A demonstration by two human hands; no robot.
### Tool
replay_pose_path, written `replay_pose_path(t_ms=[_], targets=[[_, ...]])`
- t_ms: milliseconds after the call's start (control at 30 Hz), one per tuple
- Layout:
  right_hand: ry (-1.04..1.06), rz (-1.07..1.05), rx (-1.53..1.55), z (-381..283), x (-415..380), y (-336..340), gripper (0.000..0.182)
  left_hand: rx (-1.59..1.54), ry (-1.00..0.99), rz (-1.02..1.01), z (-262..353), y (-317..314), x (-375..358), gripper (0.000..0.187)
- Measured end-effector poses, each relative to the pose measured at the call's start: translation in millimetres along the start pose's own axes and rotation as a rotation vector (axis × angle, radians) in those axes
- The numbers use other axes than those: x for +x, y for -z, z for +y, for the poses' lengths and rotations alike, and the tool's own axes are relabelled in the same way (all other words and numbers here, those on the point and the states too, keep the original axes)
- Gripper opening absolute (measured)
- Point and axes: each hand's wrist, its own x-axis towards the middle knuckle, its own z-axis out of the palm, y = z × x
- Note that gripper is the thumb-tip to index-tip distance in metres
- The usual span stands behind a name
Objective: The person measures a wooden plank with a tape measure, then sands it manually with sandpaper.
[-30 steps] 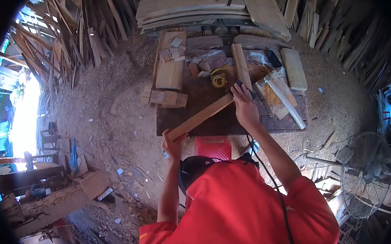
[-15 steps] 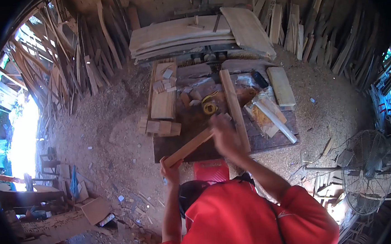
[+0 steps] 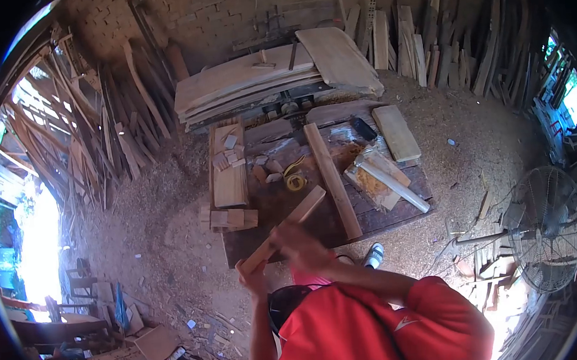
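My left hand [image 3: 254, 276] grips the near end of a narrow wooden strip [image 3: 309, 204], which slants up and away to the right over the workbench's front edge. Across the strip's lower half lies my right hand [image 3: 300, 247], smeared by motion; whether it holds anything is hidden. Beyond the strip's far end rests a yellow measuring tape [image 3: 295, 181], partly uncoiled. A long wooden batten [image 3: 333, 180] lies on the dark workbench [image 3: 270, 211] just right of the strip.
Wood blocks [image 3: 231, 219] and a board [image 3: 230, 186] occupy the bench's left side. To the right are a pale tube [image 3: 392, 181], a dark object [image 3: 364, 129] and a plank [image 3: 396, 133]. Stacked boards [image 3: 241, 83] stand behind; a fan [image 3: 547, 229] is at right.
My right hand has slid down the strip towards my left hand, uncovering the far end. The camera view has shifted, and a shoe now shows below the bench.
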Motion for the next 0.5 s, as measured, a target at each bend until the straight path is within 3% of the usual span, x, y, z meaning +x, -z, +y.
replay_pose_path(t_ms=[33,133,167,233,333,367,467,500], targets=[[0.212,-0.092,0.000,-10.4,-3.6,-2.7,0.043,-0.019,0.025,-0.004,-0.2,-0.1,0.8,0.067],[0.092,-0.053,0.004,20.5,-2.2,22.1,0.045,0.006,0.000,-0.028,-0.1,2.6,-2.1,0.065],[-0.036,-0.042,0.014,43.7,3.8,45.4,0.047,0.027,-0.026,-0.030,5.3,4.1,1.3,0.064],[-0.260,0.194,-0.253,84.6,11.3,71.0,0.043,0.054,-0.040,-0.008,1.4,2.6,0.4,0.064],[-0.778,0.183,-0.012,56.1,9.0,40.2,0.042,0.049,-0.039,0.024,3.7,-0.6,-0.4,0.063],[-0.732,0.075,0.042,61.6,-5.8,25.9,0.043,0.046,-0.037,0.035,3.4,1.4,0.6,0.063],[-0.299,0.079,0.074,55.4,-28.6,3.1,0.044,0.035,-0.034,0.005,-4.1,-0.3,-0.9,0.060],[-0.344,0.071,0.155,59.5,-31.7,1.1,0.046,0.044,-0.063,-0.005,-7.5,-1.5,-2.1,0.061]])
